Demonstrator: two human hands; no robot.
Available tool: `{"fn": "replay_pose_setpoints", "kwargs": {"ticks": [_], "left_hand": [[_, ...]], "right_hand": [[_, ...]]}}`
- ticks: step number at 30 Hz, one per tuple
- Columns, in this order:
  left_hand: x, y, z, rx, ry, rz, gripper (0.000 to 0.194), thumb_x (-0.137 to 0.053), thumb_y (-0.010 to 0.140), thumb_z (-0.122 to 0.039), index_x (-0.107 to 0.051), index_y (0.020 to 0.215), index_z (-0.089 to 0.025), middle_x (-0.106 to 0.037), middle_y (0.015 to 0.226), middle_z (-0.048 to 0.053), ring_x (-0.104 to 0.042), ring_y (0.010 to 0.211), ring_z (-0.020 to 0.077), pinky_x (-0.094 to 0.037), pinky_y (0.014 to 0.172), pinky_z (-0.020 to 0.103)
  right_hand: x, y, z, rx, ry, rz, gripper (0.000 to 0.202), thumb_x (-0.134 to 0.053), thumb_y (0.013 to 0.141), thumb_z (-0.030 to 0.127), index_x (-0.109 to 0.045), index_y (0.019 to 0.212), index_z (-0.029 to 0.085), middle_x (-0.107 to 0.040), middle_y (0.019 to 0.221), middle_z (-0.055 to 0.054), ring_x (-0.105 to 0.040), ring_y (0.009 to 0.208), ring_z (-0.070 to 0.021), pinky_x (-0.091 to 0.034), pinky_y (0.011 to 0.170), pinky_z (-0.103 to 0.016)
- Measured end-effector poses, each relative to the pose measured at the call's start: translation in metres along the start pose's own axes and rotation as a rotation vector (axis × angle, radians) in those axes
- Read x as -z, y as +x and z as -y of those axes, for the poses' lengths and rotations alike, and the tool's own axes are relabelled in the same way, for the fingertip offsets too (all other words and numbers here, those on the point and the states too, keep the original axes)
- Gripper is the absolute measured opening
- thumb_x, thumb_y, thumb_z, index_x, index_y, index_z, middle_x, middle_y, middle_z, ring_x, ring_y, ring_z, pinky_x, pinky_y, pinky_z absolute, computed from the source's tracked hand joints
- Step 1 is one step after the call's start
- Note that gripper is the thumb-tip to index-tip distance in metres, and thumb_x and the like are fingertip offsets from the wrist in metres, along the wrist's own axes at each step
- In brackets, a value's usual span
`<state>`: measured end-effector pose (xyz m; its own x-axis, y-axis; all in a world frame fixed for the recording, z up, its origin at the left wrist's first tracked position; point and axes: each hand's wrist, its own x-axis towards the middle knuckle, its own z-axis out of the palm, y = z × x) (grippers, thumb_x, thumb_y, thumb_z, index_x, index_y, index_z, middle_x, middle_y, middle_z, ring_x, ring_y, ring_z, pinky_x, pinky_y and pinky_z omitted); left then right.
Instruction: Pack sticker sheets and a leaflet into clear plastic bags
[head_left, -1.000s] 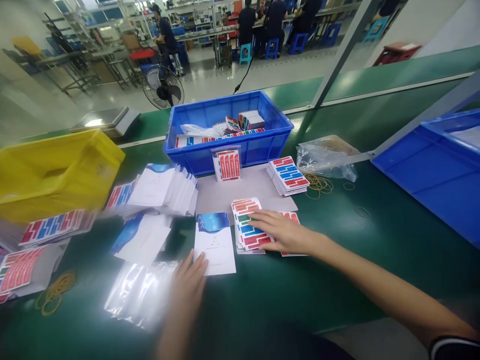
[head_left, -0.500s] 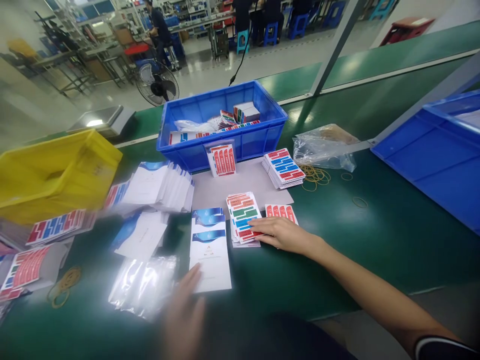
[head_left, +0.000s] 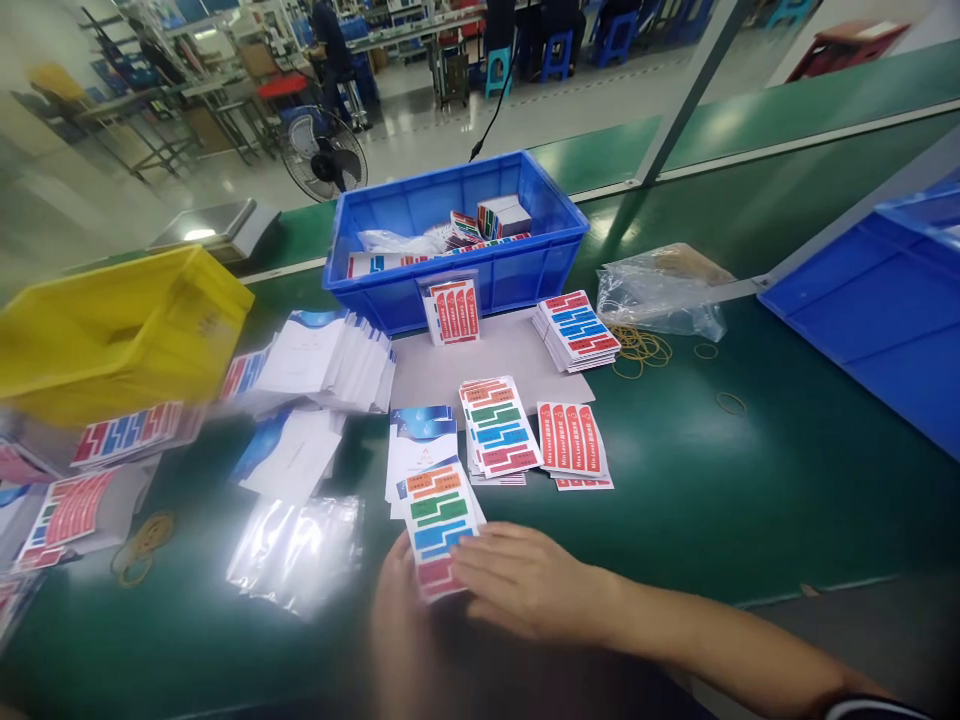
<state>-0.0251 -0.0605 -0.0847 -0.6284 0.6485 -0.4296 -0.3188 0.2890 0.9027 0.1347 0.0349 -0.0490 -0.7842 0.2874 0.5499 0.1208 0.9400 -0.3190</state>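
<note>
My right hand (head_left: 536, 582) grips a coloured label sheet (head_left: 439, 515) at four o'clock — blurred left hand (head_left: 399, 592) at eight, grip unclear — white leaflets (head_left: 411, 462) at twelve.

Bare hands (head_left: 529, 585), bare right forearm (head_left: 675, 622), dark sleeve (head_left: 862, 704) with pale stripe

The right hand (head_left: 529, 582) moved from the sticker stack (head_left: 499, 425), bringing a multicolored sticker sheet (head_left: 437, 508) to the left hand (head_left: 397, 590).
</note>
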Motion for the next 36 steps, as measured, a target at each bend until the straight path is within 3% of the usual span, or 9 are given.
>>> {"fn": "replay_pose_setpoints", "kwargs": {"ticks": [4, 9, 12, 14, 21, 24, 29, 36], "left_hand": [[0.0, 0.0, -0.001, 0.074, -0.053, 0.002, 0.047, -0.063, 0.077, -0.05, -0.065, 0.11, -0.017, -0.071, 0.098, 0.009, -0.067, 0.09, 0.0251, -0.053, 0.083, 0.036], [-0.001, 0.001, 0.0, 0.223, -0.059, 0.072, 0.042, -0.075, 0.068, -0.044, -0.067, 0.099, -0.016, -0.071, 0.087, 0.008, -0.069, 0.085, 0.026, -0.056, 0.071, 0.032], [0.002, 0.003, 0.004, 0.299, -0.045, 0.123, 0.039, -0.079, 0.064, -0.038, -0.067, 0.094, -0.015, -0.071, 0.084, 0.009, -0.069, 0.086, 0.0277, -0.057, 0.071, 0.033], [0.004, 0.004, 0.008, 0.308, -0.032, 0.146, 0.037, -0.081, 0.061, -0.034, -0.068, 0.09, -0.016, -0.071, 0.084, 0.009, -0.068, 0.088, 0.0285, -0.057, 0.073, 0.034], [0.001, -0.001, 0.007, 0.332, -0.044, 0.165, 0.035, -0.082, 0.058, -0.031, -0.068, 0.086, -0.017, -0.072, 0.084, 0.009, -0.068, 0.092, 0.0324, -0.057, 0.08, 0.041], [-0.007, -0.007, -0.002, 0.362, -0.106, 0.176, 0.037, -0.084, 0.054, -0.028, -0.069, 0.086, -0.016, -0.073, 0.086, 0.009, -0.068, 0.093, 0.0337, -0.057, 0.082, 0.043], [-0.016, -0.014, -0.011, 0.375, -0.136, 0.189, 0.044, -0.086, 0.049, -0.024, -0.07, 0.089, -0.015, -0.074, 0.087, 0.01, -0.068, 0.092, 0.0351, -0.057, 0.08, 0.043], [-0.022, -0.019, -0.013, 0.354, -0.146, 0.188, 0.044, -0.086, 0.05, -0.031, -0.071, 0.089, -0.015, -0.074, 0.088, 0.009, -0.068, 0.093, 0.035, -0.056, 0.083, 0.044]], "right_hand": [[0.017, -0.017, -0.006, -0.086, 0.019, 0.056, 0.029, -0.052, 0.094, 0.033, -0.06, 0.115, 0.015, -0.07, 0.111, -0.004, -0.063, 0.105, -0.0158, -0.046, 0.101, -0.031], [0.066, -0.048, -0.062, -0.371, -0.253, 0.216, 0.045, -0.058, 0.089, 0.036, -0.052, 0.13, 0.016, -0.052, 0.136, -0.014, -0.046, 0.127, -0.0297, -0.044, 0.103, -0.047], [0.079, -0.069, -0.088, -0.468, -0.314, 0.315, 0.059, -0.063, 0.085, 0.039, -0.044, 0.137, 0.016, -0.04, 0.144, -0.017, -0.036, 0.134, -0.0326, -0.041, 0.105, -0.05], [0.08, -0.08, -0.097, -0.491, -0.306, 0.333, 0.058, -0.063, 0.086, 0.036, -0.044, 0.136, 0.014, -0.04, 0.144, -0.017, -0.037, 0.133, -0.0316, -0.042, 0.104, -0.049], [0.079, -0.086, -0.1, -0.496, -0.259, 0.259, 0.037, -0.056, 0.09, 0.029, -0.054, 0.124, 0.016, -0.053, 0.134, -0.015, -0.05, 0.124, -0.028, -0.047, 0.1, -0.047], [0.077, -0.083, -0.097, -0.487, -0.301, 0.267, 0.037, -0.059, 0.088, 0.031, -0.055, 0.121, 0.015, -0.051, 0.136, -0.017, -0.049, 0.124, -0.0303, -0.046, 0.099, -0.048], [0.075, -0.08, -0.093, -0.515, -0.301, 0.265, 0.021, -0.054, 0.089, 0.029, -0.059, 0.105, 0.017, -0.05, 0.137, -0.015, -0.049, 0.124, -0.0302, -0.049, 0.094, -0.047], [0.083, -0.079, -0.093, -0.552, -0.24, 0.276, 0.02, -0.056, 0.088, 0.027, -0.063, 0.104, 0.019, -0.058, 0.13, -0.011, -0.057, 0.117, -0.029, -0.052, 0.093, -0.045]]}}
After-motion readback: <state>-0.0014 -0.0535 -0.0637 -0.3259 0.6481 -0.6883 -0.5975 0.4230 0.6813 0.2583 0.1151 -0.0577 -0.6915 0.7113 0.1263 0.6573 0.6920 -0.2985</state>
